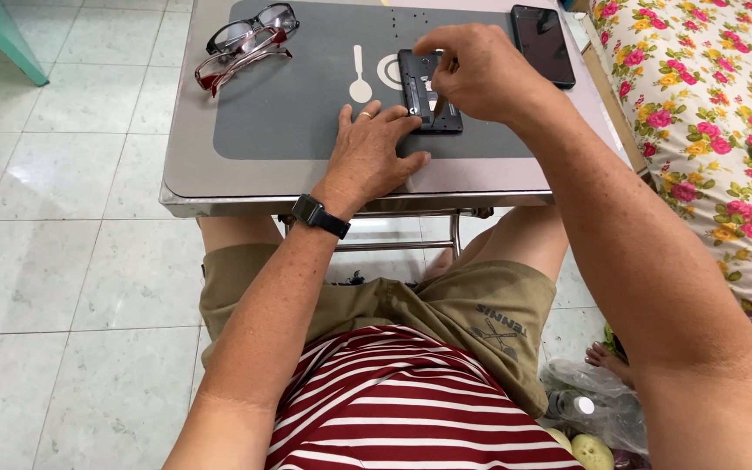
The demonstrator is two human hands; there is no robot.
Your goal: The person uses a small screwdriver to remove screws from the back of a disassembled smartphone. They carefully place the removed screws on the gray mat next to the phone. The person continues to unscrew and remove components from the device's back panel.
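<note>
1. Left hand (372, 148): laid flat on the mat (289, 122), fingers spread and released; the fingertips touch the near left edge of the opened phone (428, 91), steadying it. A ring sits on one finger, a black watch (319, 215) on the wrist.
2. Right hand (476, 70): poised over the phone, fingers pinched on a thin tool (439, 103) whose tip points down into the phone's interior.
3. Opened phone: black, back cover off, lying flat near the far middle of the mat, partly hidden by the right hand.
4. Second phone (543, 43): black, screen dark, lying at the far right corner of the table (186, 165), apart from the opened one.
5. Glasses (245, 43): two pairs, one black, one red, touching each other at the far left of the mat.
6. Mat: dark grey with white spoon and plate outlines, covering most of the metal table.
7. Flowered cloth (707, 113): to the right of the table.
</note>
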